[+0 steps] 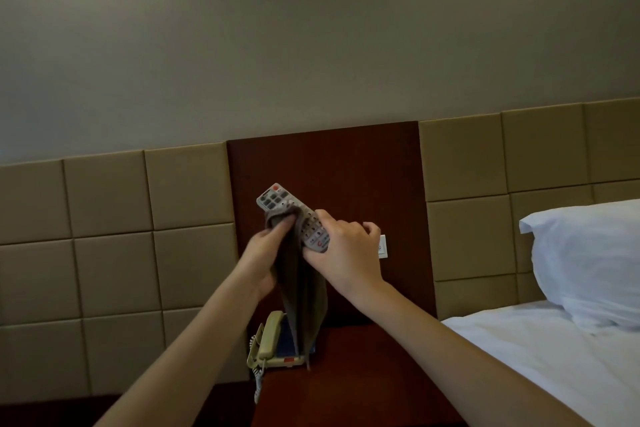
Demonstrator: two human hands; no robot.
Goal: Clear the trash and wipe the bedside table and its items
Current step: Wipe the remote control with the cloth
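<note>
Remote [277, 199]: held at frame centre, pinched by right hand [346, 250]
Cloth [301, 288]: pressed on it by left hand [266, 250] fingers
Trash: none seen
Counter [363, 374], phone [268, 340]: judged still unwiped

Dark wood panel [322, 177] centred; tan padded wall squares [110, 236] on both sides; plain wall [311, 28] above; white bed [554, 357] to its right.
</note>
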